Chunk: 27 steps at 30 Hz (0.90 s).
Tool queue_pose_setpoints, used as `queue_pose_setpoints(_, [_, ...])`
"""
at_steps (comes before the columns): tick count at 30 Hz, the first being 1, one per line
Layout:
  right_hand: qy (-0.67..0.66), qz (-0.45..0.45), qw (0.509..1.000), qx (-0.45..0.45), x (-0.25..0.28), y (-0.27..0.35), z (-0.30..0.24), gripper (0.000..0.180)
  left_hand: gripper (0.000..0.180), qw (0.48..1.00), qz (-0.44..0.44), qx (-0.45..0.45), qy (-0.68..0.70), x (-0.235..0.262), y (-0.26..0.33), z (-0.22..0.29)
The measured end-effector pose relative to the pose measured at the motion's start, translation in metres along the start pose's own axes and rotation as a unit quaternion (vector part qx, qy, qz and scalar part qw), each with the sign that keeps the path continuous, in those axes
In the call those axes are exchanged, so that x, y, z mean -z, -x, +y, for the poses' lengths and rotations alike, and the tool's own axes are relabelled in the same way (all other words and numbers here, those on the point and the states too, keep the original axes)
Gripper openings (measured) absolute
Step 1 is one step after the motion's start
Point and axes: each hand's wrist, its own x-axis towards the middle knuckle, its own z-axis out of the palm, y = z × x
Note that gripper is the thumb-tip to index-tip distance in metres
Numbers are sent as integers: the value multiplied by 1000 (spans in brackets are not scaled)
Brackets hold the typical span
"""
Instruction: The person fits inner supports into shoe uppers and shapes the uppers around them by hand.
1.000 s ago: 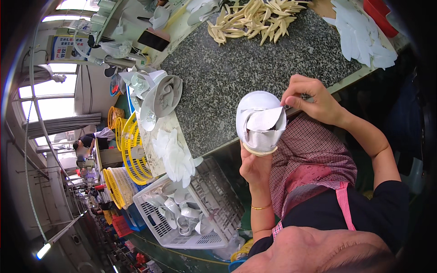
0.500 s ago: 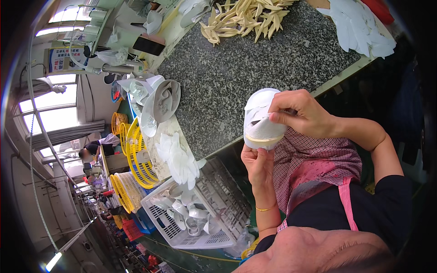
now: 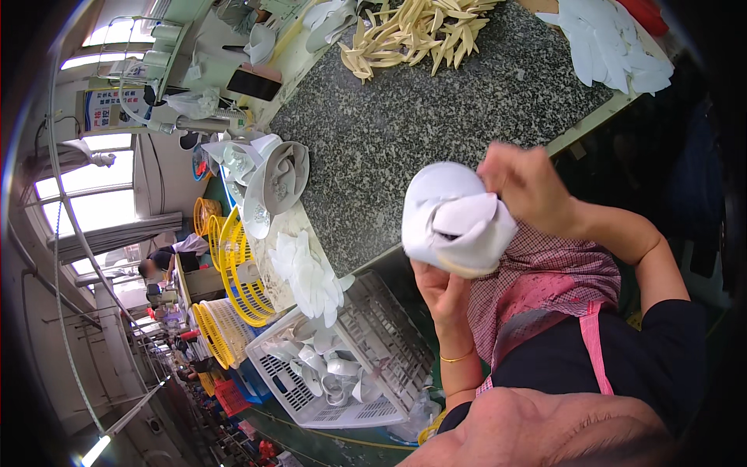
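Fingers (image 3: 453, 285) of left hand (image 3: 442, 300) grasp white shoe piece (image 3: 462, 215); right hand (image 3: 529, 191) blurred, grip unclear

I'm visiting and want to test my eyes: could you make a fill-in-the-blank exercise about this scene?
1. The left hand holds a rounded piece coloured mostly ____.
2. The gold bracelet circles the ____ wrist.
3. Of the phone and the crate, only the ____ contains white pieces.

Missing words: white; left; crate.

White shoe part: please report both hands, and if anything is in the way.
Left hand holding white shoe part at its near end. Right hand blurred beside it, contact unclear. Cream strips on speckled table, out of the way.
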Motion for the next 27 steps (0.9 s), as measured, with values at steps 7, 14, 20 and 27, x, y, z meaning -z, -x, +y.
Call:
queue_pose_setpoints(7, [-21, -131, 988, 75, -5, 6, -12, 26, 99, 997, -2, -28, -77, -7, 4, 10])
queue_pose_setpoints(14, [-158, -155, 973, -58, -1, 8, -10, 12, 98, 999, 9, -29, -33, 4, 1, 10])
queue_pose_setpoints(20, [25, -182, 969, 167, 6, -7, -13, 33, 97, 998, -9, -11, 55, 49, 17, 6])
queue_pose_setpoints(27, [141, -153, 923, 324, -13, -14, -2, 29, 88, 995, -26, 11, 98, 32, 13, 6])
